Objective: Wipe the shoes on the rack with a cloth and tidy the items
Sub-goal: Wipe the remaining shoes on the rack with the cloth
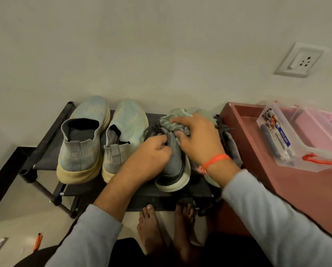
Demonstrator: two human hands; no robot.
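Left hand [151,153] grips the grey lace-up sneaker [173,166]; right hand [198,139] presses the crumpled grey-green cloth [171,122] on it. Best steady the heel, wiping toeward.

You're in a home, prob. an entry corner or hallway. Evidence: low black shoe rack [45,143] pushed against a plain off-white wall [122,45], w/ worn pale blue slip-on shoes [84,139] and a grey sneaker [174,166] on its top shelf. Wall socket [300,60] w/ switch at low height, upper right. Reddish-brown cabinet [277,180] just beside the rack, carrying a clear plastic storage box [280,135] w/ orange latch and a pink basket [323,130]. Your feet [149,228] are bare on a pale tiled floor [26,218]. Household clutter, no work fixtures: domestic.
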